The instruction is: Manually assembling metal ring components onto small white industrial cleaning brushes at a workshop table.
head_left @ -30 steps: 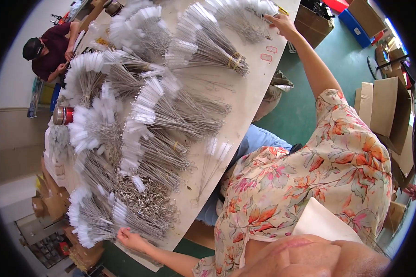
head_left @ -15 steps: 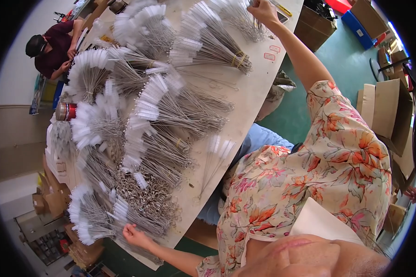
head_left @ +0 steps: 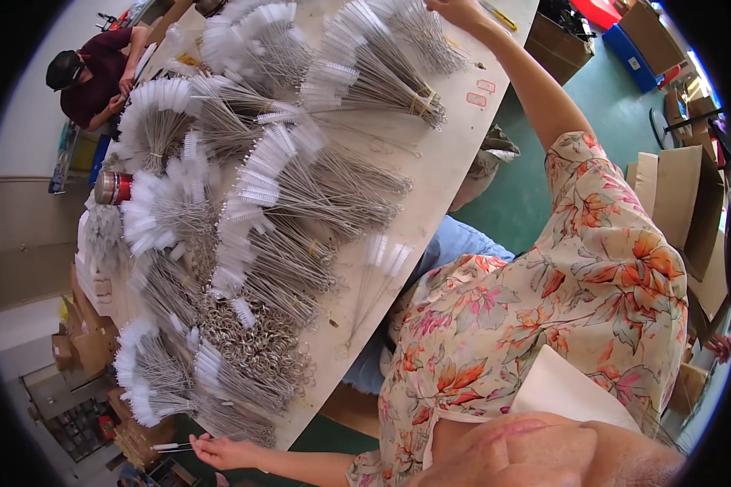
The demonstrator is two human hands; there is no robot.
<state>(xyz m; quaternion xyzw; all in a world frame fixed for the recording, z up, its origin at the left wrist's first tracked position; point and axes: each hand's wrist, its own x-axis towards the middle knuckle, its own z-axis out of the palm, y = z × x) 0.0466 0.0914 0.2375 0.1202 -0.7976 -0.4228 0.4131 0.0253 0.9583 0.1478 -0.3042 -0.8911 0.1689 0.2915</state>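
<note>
Your left hand has its fingers pinched on a brush, out past the tabletop edge. Right hand's by the far brushes; fingers cropped, can't tell the grip.

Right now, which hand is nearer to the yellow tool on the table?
Right. The right hand is close beside the yellow tool, near the picture's top edge; the left hand is far off, at the table's opposite end.
</note>
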